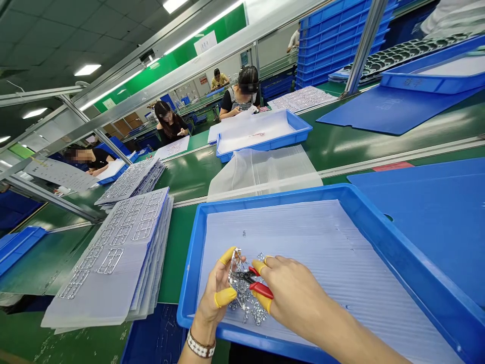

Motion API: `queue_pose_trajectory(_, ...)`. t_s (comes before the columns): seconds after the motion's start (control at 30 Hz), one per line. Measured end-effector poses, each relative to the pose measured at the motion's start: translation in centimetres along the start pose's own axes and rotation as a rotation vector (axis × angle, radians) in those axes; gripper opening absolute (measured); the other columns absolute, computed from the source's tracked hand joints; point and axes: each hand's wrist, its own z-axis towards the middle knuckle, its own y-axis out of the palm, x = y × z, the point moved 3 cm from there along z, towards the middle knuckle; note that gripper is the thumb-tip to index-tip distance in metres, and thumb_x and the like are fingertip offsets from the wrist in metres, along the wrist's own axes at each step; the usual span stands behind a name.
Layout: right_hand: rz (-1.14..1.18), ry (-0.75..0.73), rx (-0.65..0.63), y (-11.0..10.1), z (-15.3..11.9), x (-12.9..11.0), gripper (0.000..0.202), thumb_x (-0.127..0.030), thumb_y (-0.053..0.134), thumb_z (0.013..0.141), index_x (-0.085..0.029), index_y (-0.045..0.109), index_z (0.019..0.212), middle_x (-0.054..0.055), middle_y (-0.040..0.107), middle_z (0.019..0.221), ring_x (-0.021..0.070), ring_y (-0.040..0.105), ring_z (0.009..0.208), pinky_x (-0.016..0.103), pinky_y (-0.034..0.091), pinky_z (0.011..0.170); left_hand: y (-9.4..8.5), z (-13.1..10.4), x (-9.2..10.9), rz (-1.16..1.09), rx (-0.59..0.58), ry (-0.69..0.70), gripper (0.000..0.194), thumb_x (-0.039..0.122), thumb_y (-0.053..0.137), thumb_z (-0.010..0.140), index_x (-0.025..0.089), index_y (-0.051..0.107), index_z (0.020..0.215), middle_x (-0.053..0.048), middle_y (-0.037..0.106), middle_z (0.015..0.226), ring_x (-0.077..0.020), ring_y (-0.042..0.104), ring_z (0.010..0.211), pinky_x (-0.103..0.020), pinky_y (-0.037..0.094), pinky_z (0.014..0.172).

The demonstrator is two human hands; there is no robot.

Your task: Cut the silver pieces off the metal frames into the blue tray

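Observation:
My left hand [220, 285], with yellow finger cots, pinches a shiny silver sprue frame [237, 253] upright over the blue tray [280, 198]. In my right hand [288, 288], also wearing yellow finger cots, are red-handled cutting nippers [261, 289]. Their dark jaws sit at the frame, between the fingers of my left hand; whether the blades are closed I cannot tell. Below both hands a heap of small silver parts [257, 313] lies on the white sheet [303, 227] lining the tray. One small part [244, 233] lies apart, farther back.
Left of the tray stands a layered stack of sheets [125, 283] with silver frames on top. Behind the tray are a clear plastic bag [265, 169] and another blue tray [299, 132]. A blue board [428, 202] lies at the right. Several people work across the bench.

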Motion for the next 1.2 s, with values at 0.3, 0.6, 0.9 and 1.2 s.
queue_pose_trajectory(0.3,0.002,-0.01,-0.01,-0.1,0.1,0.1,0.018,-0.03,0.06,0.081,-0.018,0.068,0.092,0.011,0.07,0.086,0.0266,0.066,0.077,0.034,0.047,0.066,-0.3,-0.2,-0.2,0.008,-0.004,-0.005,0.084,0.045,0.083,0.06,0.023,0.05,0.135,-0.013,0.047,0.143,-0.0372,0.033,0.136,-0.049,0.021,0.115)
queue_pose_trajectory(0.6,-0.024,-0.005,-0.014,0.1,0.0,0.0,0.014,-0.028,0.06,0.082,-0.018,0.067,0.089,0.01,0.07,0.084,0.0257,0.067,0.077,0.032,0.046,0.065,-0.2,0.1,-0.2,0.02,-0.008,0.003,0.087,0.047,0.084,0.057,0.023,0.051,0.134,-0.013,0.05,0.139,-0.0378,0.034,0.135,-0.049,0.022,0.115)
queue_pose_trajectory(0.9,-0.067,0.027,0.042,0.2,-0.6,0.7,0.024,-0.029,0.063,0.081,-0.017,0.067,0.101,0.012,0.069,0.09,0.0287,0.065,0.083,0.037,0.046,0.071,-0.3,0.3,-0.2,-0.069,0.018,0.001,0.073,0.046,0.076,0.069,0.019,0.052,0.133,-0.013,0.053,0.138,-0.036,0.037,0.135,-0.048,0.016,0.118)
queue_pose_trajectory(1.2,-0.022,0.032,-0.027,1.6,-1.2,-0.1,0.02,-0.025,0.061,0.08,-0.017,0.067,0.098,0.012,0.069,0.091,0.03,0.064,0.085,0.04,0.046,0.073,-0.3,0.6,-0.3,-0.318,0.048,0.007,0.07,0.043,0.075,0.069,0.017,0.054,0.131,-0.014,0.053,0.139,-0.0362,0.038,0.135,-0.049,0.011,0.12)
